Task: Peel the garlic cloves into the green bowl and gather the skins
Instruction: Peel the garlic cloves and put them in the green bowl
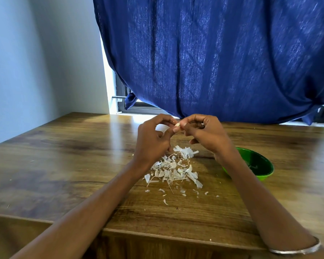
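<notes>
Two hands, raised together above the worktop (pixel 64 146). Left hand (pixel 153 139) curled, fingertips pinching one clove (pixel 177 125) from the left. Right hand (pixel 208 134) curled too, thumb and forefinger pinching the same clove from the right; one ring (pixel 202 124) on a finger, one bangle (pixel 295 249) on the forearm. Clove small and pale, held in the air between the two sets of fingertips, well above the skins.

Below the hands, one loose heap of skins (pixel 173 170): white flakes, thin stalks, too many to count. A few stray flakes nearer the front edge, apart from the heap.

One green bowl (pixel 260 165) on the worktop to the right of the heap, partly hidden behind the right forearm; contents hard to make out, something pale inside, not countable.

One blue curtain (pixel 223 58) hanging behind the worktop's far edge, a strip of window (pixel 120 94) at its left, a pale wall (pixel 36 62) further left.
</notes>
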{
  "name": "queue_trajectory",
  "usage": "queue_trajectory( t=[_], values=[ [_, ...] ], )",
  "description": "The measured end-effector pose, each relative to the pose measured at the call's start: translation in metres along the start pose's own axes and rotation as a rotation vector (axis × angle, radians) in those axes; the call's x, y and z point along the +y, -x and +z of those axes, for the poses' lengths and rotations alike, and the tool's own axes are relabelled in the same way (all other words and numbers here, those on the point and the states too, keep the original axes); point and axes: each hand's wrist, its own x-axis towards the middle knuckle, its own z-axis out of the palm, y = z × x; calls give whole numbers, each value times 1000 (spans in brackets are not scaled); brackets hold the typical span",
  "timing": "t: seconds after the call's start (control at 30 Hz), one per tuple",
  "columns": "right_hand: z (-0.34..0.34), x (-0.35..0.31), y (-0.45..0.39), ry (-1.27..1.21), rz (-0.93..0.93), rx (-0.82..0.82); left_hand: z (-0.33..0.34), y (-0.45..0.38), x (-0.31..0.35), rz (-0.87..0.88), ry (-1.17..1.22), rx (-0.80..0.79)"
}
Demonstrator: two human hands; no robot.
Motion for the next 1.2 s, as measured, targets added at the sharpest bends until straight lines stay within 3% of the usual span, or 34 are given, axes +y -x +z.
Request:
queue_trajectory(
  t=[0.37, 0.77, 0.93, 1.2],
  values=[
    [12, 5, 4, 41, -20, 9, 1, 2, -7, -142, 66, 56],
    [13, 4, 4, -71, 23, 14, -1, -1, -2, -227, 199, 79],
    [15, 2, 6, -149, 107, 4, 1, -3, -1, -262, 226, 15],
    [10, -2, 5, -333, 250, -84, -1, -4, -2, -133, 138, 36]
  ],
)
